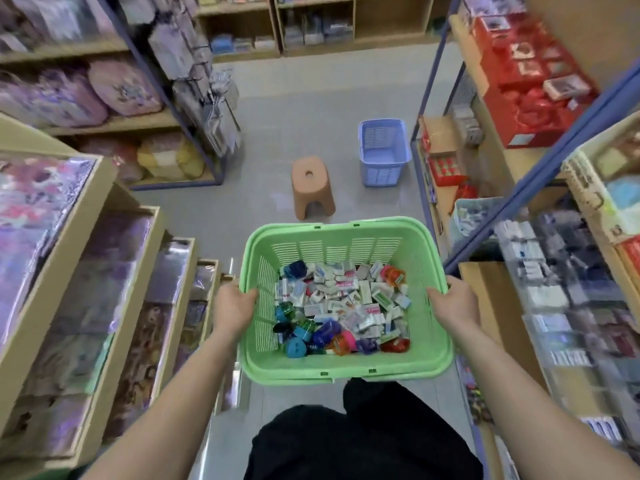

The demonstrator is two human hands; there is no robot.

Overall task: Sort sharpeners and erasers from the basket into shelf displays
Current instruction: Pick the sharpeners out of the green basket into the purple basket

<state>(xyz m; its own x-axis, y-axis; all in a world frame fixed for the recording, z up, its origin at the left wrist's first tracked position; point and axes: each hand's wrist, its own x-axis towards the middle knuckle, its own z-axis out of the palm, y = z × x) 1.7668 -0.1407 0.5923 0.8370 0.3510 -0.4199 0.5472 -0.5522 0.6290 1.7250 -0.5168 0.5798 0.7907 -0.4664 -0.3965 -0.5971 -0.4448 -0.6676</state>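
Green slatted plastic basket (white erasers, coloured sharpeners inside) lower centre, left grip and right grip clasping its side rims; blue-framed shelf nearest right grip

Narrow shop aisle, grey tiled floor. Brown plastic stool stands mid-aisle. Just right of the stool: blue slatted basket on the floor. Left of the stool: blue-framed rack, wooden boards, pink and purple padded bags. Right of the stool: second blue-framed rack, red boxes high up. Beyond the stool: wooden shelf units along the back. Nearer than the stool, left: stepped wooden display of wrapped goods. Light even; edges blurred.
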